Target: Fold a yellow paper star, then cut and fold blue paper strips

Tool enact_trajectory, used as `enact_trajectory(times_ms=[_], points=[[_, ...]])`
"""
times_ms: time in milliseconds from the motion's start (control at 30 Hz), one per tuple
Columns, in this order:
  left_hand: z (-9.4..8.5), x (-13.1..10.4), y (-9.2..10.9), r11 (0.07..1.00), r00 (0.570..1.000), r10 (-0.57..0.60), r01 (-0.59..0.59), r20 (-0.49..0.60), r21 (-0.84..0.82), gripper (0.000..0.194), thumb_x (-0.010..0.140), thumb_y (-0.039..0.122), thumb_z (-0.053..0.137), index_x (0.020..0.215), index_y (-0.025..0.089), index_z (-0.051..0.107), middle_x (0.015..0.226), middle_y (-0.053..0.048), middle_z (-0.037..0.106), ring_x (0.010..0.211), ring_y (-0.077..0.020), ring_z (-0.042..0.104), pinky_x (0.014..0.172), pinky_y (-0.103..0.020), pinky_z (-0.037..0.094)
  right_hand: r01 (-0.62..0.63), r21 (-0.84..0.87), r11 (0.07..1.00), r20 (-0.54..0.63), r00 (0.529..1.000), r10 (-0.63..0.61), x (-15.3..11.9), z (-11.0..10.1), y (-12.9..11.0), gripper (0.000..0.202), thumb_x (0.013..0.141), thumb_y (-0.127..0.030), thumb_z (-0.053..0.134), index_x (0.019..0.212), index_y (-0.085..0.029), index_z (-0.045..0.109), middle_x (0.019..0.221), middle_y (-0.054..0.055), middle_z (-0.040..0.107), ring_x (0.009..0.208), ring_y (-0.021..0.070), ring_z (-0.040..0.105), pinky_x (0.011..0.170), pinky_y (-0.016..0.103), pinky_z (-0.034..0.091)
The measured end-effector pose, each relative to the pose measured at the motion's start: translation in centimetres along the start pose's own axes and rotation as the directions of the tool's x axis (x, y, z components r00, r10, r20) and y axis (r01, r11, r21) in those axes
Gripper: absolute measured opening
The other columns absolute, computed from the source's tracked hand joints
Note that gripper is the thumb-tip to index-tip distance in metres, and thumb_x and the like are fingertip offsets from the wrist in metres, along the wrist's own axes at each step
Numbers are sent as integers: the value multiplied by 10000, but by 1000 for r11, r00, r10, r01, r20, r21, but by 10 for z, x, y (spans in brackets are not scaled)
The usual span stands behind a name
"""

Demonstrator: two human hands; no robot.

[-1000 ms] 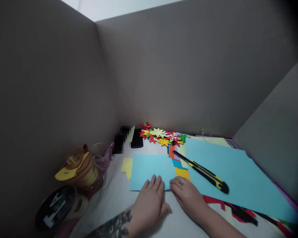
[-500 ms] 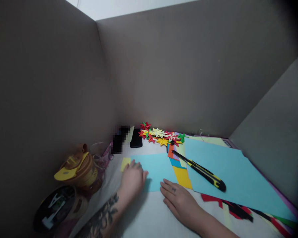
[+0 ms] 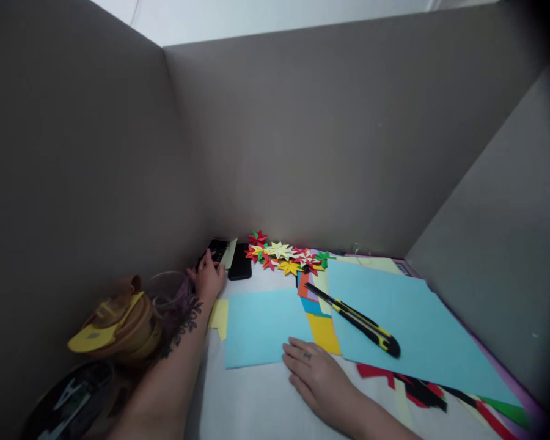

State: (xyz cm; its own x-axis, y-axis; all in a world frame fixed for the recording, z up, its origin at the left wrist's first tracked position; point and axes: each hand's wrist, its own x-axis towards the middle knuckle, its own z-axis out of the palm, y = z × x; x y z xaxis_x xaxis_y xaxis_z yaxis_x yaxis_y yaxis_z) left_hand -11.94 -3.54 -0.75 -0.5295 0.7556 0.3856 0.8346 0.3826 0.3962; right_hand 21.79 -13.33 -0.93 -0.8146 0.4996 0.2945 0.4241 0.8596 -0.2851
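My left hand [image 3: 209, 276] reaches to the far left, its fingers apart over the near end of a dark phone-like device [image 3: 217, 249]. My right hand [image 3: 315, 376] lies flat with its fingertips at the lower right edge of a light blue sheet [image 3: 263, 327]; nothing is in it. A yellow paper piece [image 3: 219, 316] sits at the sheet's left edge. To the right, a black and yellow utility knife [image 3: 357, 321] rests across a larger light blue sheet [image 3: 412, 318], its blade pointing up and left.
Folded paper stars [image 3: 284, 255] are heaped along the back partition, beside a black phone [image 3: 240, 267]. Coloured sheets [image 3: 323, 333] stick out left of the large sheet; red and black scraps [image 3: 417, 391] lie below it. A brown cup with a yellow strap [image 3: 119, 330] stands left.
My left hand has moved from the small blue sheet up and left to the dark device, uncovering the sheet and yellow paper. The view has shifted slightly; my right hand stays by the sheet.
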Motion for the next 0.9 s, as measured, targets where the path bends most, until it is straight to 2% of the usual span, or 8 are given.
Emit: enact_trajectory(times_ms=[67, 200, 300, 533, 667, 733, 800, 900], points=[[-2, -1, -3, 999, 996, 8, -12, -87, -42, 604, 858, 304, 451, 1400, 119, 256, 1085, -147, 647, 1224, -291, 434, 1054, -606, 121, -7, 15, 1000, -9, 1000, 7, 0, 1, 1, 321, 876, -192, 471, 1158, -169, 622, 1218, 92, 617, 1178, 253, 520, 945, 421, 469], [-3, -1, -5, 998, 983, -63, 62, -171, -13, 608, 814, 314, 509, 1349, 80, 336, 1225, -183, 557, 1209, -296, 429, 1018, -484, 278, -9, 30, 999, -28, 1000, 10, -1, 3, 2, 312, 882, -197, 468, 1150, -181, 627, 1215, 83, 620, 1177, 252, 520, 939, 424, 473], [1, 0, -5, 997, 987, -53, 60, -151, 41, 688, 791, 358, 538, 1358, 37, 316, 1279, -216, 506, 1240, -324, 383, 1009, -462, 291, -2, 26, 1000, -36, 999, 3, -1, 3, 2, 314, 881, -191, 465, 1148, -175, 630, 1217, 84, 618, 1171, 256, 523, 939, 420, 475], [4, 1, -5, 994, 995, -79, 83, -63, 68, 778, 794, 412, 515, 1408, 31, 223, 1333, -230, 467, 1323, -363, 255, 1034, -529, 228, -4, 19, 1000, -23, 1000, 4, -1, 2, 1, 324, 878, -181, 465, 1160, -181, 623, 1222, 82, 615, 1171, 257, 525, 940, 427, 477], [2, 2, -4, 1000, 999, 23, -23, 34, 10, 797, 789, 389, 529, 1430, 68, 180, 1244, -197, 563, 1327, -330, 277, 1057, -566, 170, -7, 3, 1000, 13, 1000, 7, -1, 1, 1, 332, 869, -178, 473, 1167, -170, 618, 1237, 85, 604, 1176, 267, 520, 941, 436, 478], [2, 2, -4, 996, 996, 83, -81, 38, -29, 780, 797, 362, 522, 1434, 86, 168, 1223, -176, 585, 1335, -296, 279, 1072, -555, 156, -7, -3, 1000, 22, 1000, 7, -1, 1, 0, 334, 868, -172, 467, 1166, -161, 618, 1236, 94, 603, 1176, 270, 519, 941, 438, 477], [2, 2, -5, 997, 998, 66, -65, 7, -44, 762, 802, 349, 512, 1433, 89, 172, 1250, -168, 568, 1339, -290, 268, 1070, -547, 178, -11, 1, 1000, 21, 1000, 11, 0, 1, 0, 336, 868, -170, 464, 1166, -161, 618, 1232, 98, 606, 1175, 269, 520, 941, 438, 476], [4, 3, -7, 1000, 999, -27, 27, -26, -14, 750, 802, 360, 505, 1421, 64, 202, 1325, -187, 497, 1333, -321, 262, 1051, -536, 227, -18, 15, 1000, 14, 1000, 18, -1, 2, 1, 331, 870, -179, 466, 1162, -166, 622, 1229, 93, 609, 1176, 266, 518, 946, 437, 473]])
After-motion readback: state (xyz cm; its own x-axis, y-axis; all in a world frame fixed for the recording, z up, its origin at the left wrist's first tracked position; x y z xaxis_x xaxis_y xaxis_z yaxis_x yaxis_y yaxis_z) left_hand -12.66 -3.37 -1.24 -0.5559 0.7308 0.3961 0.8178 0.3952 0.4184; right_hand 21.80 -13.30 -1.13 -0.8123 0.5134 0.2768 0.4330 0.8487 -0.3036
